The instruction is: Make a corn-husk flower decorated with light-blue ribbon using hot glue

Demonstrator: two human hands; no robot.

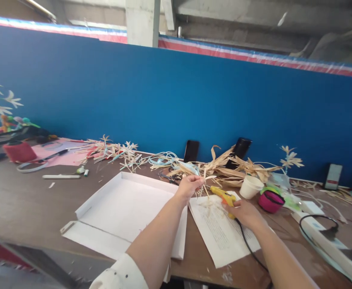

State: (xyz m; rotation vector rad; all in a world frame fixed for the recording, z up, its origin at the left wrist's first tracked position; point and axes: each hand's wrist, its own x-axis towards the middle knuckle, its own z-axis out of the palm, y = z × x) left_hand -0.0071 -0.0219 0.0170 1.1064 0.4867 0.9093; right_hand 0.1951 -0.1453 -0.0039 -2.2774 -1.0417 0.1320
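My left hand (190, 187) pinches a small flower of pale dried-husk strips (206, 178) above the back of the printed paper (218, 233). In my right hand (244, 212) is a yellow glue gun (222, 193), its nozzle pointing left, close to the flower. Whether the nozzle touches the flower is too small to tell. A black cord (248, 245) runs from the glue gun toward the table's front edge. More pale strips (210, 204) lie on the paper under the gun. Left of the paper is an open white box (133, 200).
Dried husks (220, 162) and finished-looking flowers (129, 149) line the back by the blue partition (163, 96). A white cup (251, 187), a magenta pouch (271, 200) and a power strip (329, 245) stand right. Left are red ribbon (21, 151) and a white pen-like stick (61, 176).
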